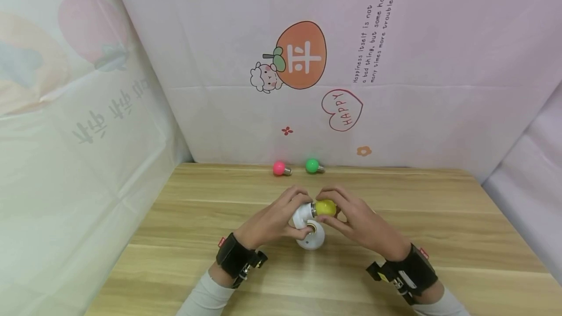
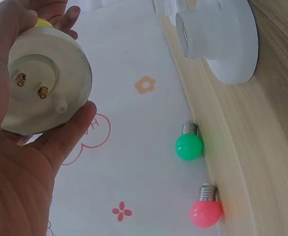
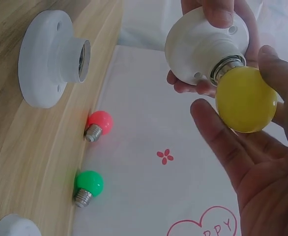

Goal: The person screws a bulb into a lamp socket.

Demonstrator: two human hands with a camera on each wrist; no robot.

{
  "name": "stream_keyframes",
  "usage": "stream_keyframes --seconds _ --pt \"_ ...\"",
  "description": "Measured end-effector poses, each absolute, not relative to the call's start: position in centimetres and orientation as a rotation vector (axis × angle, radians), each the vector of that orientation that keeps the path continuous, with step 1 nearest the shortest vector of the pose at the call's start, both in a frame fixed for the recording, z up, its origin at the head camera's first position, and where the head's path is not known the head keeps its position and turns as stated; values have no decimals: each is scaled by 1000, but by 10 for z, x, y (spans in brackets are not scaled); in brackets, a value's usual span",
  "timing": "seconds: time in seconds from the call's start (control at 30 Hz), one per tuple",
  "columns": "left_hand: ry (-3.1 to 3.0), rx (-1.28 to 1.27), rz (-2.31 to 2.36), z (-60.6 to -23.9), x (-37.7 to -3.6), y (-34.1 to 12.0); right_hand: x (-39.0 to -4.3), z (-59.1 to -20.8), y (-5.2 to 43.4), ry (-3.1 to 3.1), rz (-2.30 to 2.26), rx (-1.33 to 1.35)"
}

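My left hand [image 1: 281, 216] grips a white lamp socket [image 1: 302, 213] just above the table, its round base with two brass terminals [image 2: 43, 81] facing the left wrist camera. A yellow bulb [image 1: 326, 207] sits with its metal screw cap in the mouth of that socket [image 3: 203, 44]. My right hand [image 1: 351, 216] curls round the yellow bulb [image 3: 244, 98], thumb on one side and fingers [image 3: 217, 132] on the other. A second white socket [image 1: 311, 239] lies on the table right under both hands.
A pink bulb [image 1: 279, 168] and a green bulb [image 1: 312, 165] lie at the table's far edge [image 1: 395, 168] against the patterned cloth wall. Part of a third white round piece [image 3: 14, 227] shows in the right wrist view. Cloth walls close in left and right.
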State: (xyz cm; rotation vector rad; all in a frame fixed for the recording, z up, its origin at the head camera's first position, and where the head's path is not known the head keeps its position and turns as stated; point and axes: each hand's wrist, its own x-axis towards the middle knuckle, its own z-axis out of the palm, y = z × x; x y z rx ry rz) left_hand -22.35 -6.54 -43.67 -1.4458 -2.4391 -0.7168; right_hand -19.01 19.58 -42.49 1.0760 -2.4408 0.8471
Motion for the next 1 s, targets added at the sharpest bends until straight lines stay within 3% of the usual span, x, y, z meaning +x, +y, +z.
stream_keyframes --seconds 1.0 --pt "-2411 -1467 -769 -436 -222 -65 -189 -424 195 -2399 803 1142"
